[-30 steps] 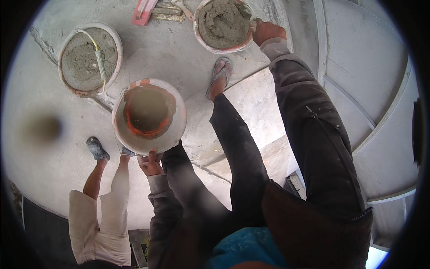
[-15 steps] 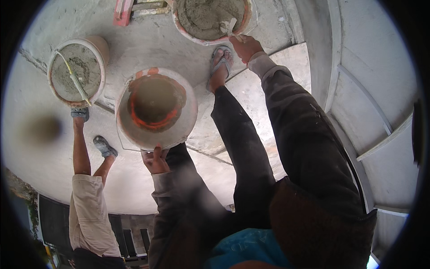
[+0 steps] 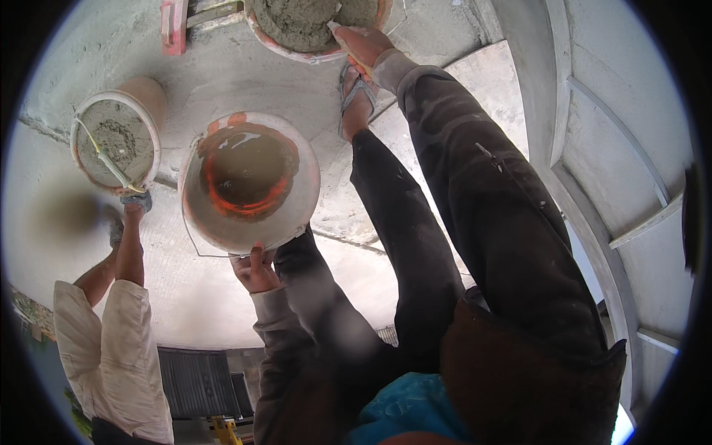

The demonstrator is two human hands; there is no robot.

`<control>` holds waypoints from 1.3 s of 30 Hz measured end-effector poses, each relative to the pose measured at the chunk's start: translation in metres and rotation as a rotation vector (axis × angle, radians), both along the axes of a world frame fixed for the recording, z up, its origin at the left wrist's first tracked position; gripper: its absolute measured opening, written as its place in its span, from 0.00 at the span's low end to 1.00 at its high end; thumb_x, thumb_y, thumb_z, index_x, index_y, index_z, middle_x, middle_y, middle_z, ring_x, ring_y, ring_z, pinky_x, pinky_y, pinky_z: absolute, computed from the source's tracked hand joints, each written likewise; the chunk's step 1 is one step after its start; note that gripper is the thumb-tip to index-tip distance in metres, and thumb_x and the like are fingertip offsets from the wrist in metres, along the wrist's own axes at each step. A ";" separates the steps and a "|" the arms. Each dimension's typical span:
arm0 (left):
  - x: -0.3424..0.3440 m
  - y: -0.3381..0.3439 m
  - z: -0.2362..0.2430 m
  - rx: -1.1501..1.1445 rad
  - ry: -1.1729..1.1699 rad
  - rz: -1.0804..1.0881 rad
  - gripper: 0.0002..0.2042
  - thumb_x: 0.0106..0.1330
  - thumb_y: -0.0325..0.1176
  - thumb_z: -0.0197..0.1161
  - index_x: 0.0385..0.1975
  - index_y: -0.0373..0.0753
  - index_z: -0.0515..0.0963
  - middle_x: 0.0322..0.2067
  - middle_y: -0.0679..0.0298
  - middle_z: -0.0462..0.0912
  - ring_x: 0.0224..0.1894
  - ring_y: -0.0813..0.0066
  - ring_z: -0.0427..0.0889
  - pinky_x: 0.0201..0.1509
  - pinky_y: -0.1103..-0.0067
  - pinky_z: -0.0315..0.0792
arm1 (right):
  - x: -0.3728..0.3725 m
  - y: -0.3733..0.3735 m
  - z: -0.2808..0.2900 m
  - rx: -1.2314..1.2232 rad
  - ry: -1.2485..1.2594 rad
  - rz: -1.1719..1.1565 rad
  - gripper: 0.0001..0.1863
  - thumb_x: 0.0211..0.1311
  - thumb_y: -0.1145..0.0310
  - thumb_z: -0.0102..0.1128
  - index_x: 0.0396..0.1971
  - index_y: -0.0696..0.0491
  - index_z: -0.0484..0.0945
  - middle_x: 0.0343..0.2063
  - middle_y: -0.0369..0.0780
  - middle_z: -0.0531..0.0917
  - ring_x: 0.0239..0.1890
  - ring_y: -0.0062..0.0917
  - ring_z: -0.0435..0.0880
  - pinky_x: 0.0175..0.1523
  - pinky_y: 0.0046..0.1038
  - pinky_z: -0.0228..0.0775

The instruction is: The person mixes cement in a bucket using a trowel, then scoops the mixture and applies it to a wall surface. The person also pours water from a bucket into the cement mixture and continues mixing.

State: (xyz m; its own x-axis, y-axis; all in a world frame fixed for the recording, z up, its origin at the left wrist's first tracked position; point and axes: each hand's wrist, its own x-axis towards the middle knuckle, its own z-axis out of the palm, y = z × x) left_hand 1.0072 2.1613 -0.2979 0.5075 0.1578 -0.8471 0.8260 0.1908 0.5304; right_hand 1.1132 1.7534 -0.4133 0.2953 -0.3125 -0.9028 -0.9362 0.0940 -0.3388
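My left hand (image 3: 256, 271) grips the near rim of a pale bucket (image 3: 302, 199), thumb over the edge. Murky grey-brown water (image 3: 248, 167) lies in the bottom of this bucket, which is tilted so its inside shows, with orange-red patches on the wall. Reaching far forward, my right hand (image 3: 367, 48) is closed around a small trowel (image 3: 336, 21), its handle mostly hidden by the fingers. The trowel is at the wet grey mortar (image 3: 293, 22) in another stained bucket (image 3: 293, 53), which the upper edge of the picture cuts off.
At left stands a third bucket (image 3: 153, 100) of mortar, a pale-handled tool (image 3: 111, 167) lying across it. A co-worker in beige shorts (image 3: 122, 356) stands close behind it. A red tool (image 3: 174, 26) lies on the concrete floor at the top; a grey wall (image 3: 630, 148) bounds the right.
My right hand has moved left and toward the far bucket's mortar with the trowel. The water bucket has shifted slightly left in my left hand. The co-worker's legs have changed position.
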 end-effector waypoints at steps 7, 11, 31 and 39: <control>0.001 -0.001 0.007 0.009 -0.015 -0.002 0.27 0.58 0.22 0.66 0.58 0.37 0.65 0.49 0.53 0.78 0.46 0.63 0.84 0.45 0.69 0.84 | -0.029 -0.003 -0.006 0.019 -0.093 -0.068 0.27 0.60 0.44 0.58 0.49 0.52 0.78 0.23 0.35 0.74 0.17 0.19 0.69 0.20 0.26 0.61; 0.004 0.001 0.010 -0.007 -0.020 -0.018 0.28 0.57 0.22 0.67 0.58 0.37 0.65 0.49 0.53 0.78 0.46 0.63 0.84 0.45 0.69 0.84 | -0.048 -0.005 -0.008 0.056 -0.176 -0.144 0.23 0.62 0.47 0.58 0.47 0.50 0.79 0.21 0.34 0.73 0.16 0.17 0.69 0.19 0.25 0.59; 0.003 0.066 -0.001 -0.120 0.063 0.103 0.28 0.62 0.22 0.59 0.63 0.32 0.60 0.51 0.50 0.75 0.49 0.57 0.82 0.49 0.66 0.85 | 0.007 0.062 0.154 -0.155 -0.253 0.406 0.14 0.67 0.57 0.58 0.36 0.53 0.79 0.14 0.32 0.73 0.14 0.15 0.69 0.20 0.23 0.62; -0.015 0.077 0.000 -0.136 0.050 0.215 0.26 0.62 0.22 0.62 0.60 0.32 0.62 0.50 0.50 0.77 0.48 0.59 0.83 0.48 0.68 0.85 | 0.118 0.235 0.158 -0.554 -0.872 0.738 0.15 0.58 0.60 0.67 0.40 0.53 0.79 0.30 0.43 0.84 0.31 0.34 0.85 0.36 0.32 0.76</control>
